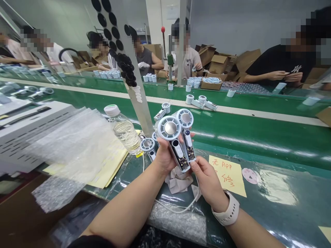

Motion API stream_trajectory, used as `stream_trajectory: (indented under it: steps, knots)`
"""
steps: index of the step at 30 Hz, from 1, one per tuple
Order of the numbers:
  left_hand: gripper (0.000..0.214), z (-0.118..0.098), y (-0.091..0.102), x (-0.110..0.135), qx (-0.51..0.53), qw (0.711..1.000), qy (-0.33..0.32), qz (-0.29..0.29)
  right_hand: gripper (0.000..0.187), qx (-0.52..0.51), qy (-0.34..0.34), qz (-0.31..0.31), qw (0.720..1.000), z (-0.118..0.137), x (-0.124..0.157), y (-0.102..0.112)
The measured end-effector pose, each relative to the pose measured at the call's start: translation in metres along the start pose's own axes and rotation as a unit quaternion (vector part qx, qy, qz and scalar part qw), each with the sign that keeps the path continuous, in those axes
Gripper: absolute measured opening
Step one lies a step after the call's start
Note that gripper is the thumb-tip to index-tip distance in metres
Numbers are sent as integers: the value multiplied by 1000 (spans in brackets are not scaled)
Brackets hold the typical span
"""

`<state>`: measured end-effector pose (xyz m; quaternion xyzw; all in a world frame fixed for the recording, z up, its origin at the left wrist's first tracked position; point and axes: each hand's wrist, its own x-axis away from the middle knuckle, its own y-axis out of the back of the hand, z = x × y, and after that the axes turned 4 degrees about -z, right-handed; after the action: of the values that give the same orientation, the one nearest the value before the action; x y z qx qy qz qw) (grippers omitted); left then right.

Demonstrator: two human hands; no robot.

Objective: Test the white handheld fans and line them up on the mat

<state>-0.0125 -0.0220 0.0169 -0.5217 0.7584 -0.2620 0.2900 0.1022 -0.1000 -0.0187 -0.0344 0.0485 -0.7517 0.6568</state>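
Pale-blue plastic forms the nearer handheld fan (177, 148) and the farther handheld fan (187, 136), both round-headed with silver centres, side by side above the glossy green table (281, 213). In the head view, the left hand (165, 156) cradles both below their heads; the right hand (208, 177) grips the farther one's lower end. They look light, stiff and smooth; the exposed dark circuit boards (182, 162) seem fragile, so casing edges suit fingers best.
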Motion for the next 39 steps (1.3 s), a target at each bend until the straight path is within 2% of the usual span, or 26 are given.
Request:
stream_trajectory:
  steps: [3, 7, 9, 11, 13, 15, 19, 20, 23, 25, 27, 29, 34, 37, 39]
  knots:
    - [67, 1, -1, 0, 11, 1000, -5, -18, 40, 40, 37, 0, 999, 2, 3, 0]
    - [64, -3, 1, -5, 67, 995, -4, -75, 31, 136, 156, -29, 978, 5, -2, 10]
    - [63, -4, 4, -7, 83, 991, 2, -102, 25, 271, 170, -51, 946, 4, -11, 26]
    - [63, -4, 6, -9, 81, 990, 13, -112, 18, 423, 135, -68, 893, 2, -23, 46]
    - [63, -1, 6, -8, 74, 991, 33, -106, 23, 503, 105, -80, 854, -1, -32, 61]
    - [64, 2, 4, -6, 68, 992, 58, -90, 29, 534, 106, -82, 835, -2, -34, 67]
    - [67, 7, 4, -4, 66, 991, 89, -72, 9, 614, 145, 11, 776, -2, -23, 50]
    - [67, 7, 4, -4, 67, 991, 90, -77, 10, 626, 159, 29, 763, -2, -20, 45]
    - [66, 8, 6, -5, 67, 989, 92, -92, 14, 637, 195, 31, 745, -2, -13, 35]
    - [65, 8, 6, -5, 66, 988, 100, -92, 14, 645, 196, 25, 738, -2, -12, 35]
    - [65, 9, 6, -4, 67, 988, 104, -90, 10, 658, 189, 29, 729, -1, -12, 37]
    - [65, 11, 6, -4, 67, 988, 104, -90, 2, 678, 195, 38, 708, 0, -11, 38]
    - [66, 15, 5, -3, 64, 987, 125, -81, 25, 740, 204, 46, 639, 7, -5, 20]
    - [67, 15, 5, -3, 54, 986, 130, -85, 32, 756, 178, 72, 626, 12, -2, 7]
    - [67, 15, 4, -3, 47, 986, 129, -93, 33, 758, 161, 82, 626, 15, -1, 3]
